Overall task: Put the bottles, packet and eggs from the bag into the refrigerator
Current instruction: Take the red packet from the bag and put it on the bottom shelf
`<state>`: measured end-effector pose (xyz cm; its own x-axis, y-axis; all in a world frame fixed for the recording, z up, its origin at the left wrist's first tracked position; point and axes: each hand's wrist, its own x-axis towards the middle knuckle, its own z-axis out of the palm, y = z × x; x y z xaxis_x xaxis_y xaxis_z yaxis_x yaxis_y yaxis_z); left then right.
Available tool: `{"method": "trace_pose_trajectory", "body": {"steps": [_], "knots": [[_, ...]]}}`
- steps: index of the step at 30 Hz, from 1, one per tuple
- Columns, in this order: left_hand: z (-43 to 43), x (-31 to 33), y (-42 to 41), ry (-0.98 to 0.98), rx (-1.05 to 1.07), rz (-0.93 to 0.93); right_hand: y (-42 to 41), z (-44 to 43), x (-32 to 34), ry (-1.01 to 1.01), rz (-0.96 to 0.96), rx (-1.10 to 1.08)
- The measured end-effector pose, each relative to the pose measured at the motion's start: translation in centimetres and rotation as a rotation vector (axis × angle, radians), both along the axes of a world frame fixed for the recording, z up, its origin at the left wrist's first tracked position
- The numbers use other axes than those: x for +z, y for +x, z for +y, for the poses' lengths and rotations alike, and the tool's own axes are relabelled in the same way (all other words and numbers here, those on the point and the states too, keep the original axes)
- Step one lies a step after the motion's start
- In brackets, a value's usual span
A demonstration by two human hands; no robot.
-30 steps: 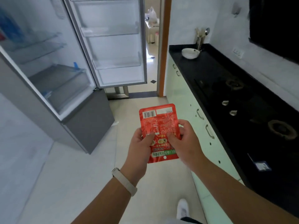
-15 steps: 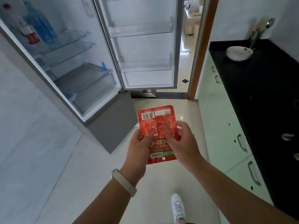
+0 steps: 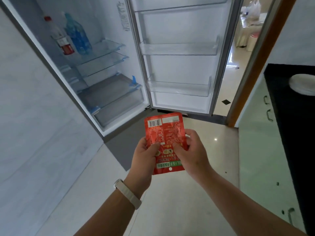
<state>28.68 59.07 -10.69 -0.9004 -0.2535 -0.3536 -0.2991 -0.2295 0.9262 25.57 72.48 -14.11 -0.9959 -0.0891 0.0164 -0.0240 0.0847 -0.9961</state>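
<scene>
**Red packet held in both hands before the open refrigerator**

Between our two hands, low centre of view, sits the red packet [image 3: 164,142], upright, barcode at its top left, a green strip near the bottom. Our left hand [image 3: 144,155] is clamped on its left edge, thumb pressed on the face. Our right hand [image 3: 190,150] is clamped on the right edge, thumb on the face too, fingers wrapped behind. A pale wristband [image 3: 127,193] is on the left wrist.

Ahead and up-left we see the refrigerator [image 3: 109,68] with its door [image 3: 180,65] swung wide open. Packet is in front of it, not inside, well apart from the shelves. On an upper glass shelf [image 3: 109,48] stand two bottles side by side: a clear bottle [image 3: 62,40] with a red cap and red label, and a blue bottle [image 3: 77,36] just right of it. Lower shelves and the bottom drawer [image 3: 119,106] look bare. Door racks hold nothing we can make out.

At the right edge, a black table [image 3: 293,116] carries a white dish [image 3: 302,84]. Through the doorway, far back, a white bag [image 3: 254,7] sits on something pale; contents can't tell.
</scene>
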Motion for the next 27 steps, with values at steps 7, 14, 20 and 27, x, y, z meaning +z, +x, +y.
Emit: {"method": "trace_pose_trajectory", "body": {"steps": [7, 14, 20, 27], "knots": [[-4.5, -1.0, -3.7, -0.01, 0.128, -0.013, -5.1, -4.6, -0.7, 0.016, 0.004, 0.125], [-10.1, -3.1, -10.0, 0.014, 0.134, -0.034, -11.2, -10.0, -1.9, 0.075, -0.019, 0.142], [-16.2, -3.4, -16.8, 0.083, 0.126, -0.018, -18.1, -16.2, -1.0, 0.159, -0.026, 0.131], [-24.5, -3.1, -22.5, 0.089, 0.161, -0.015, -24.0, -24.5, -0.1, 0.172, -0.015, 0.162]]}}
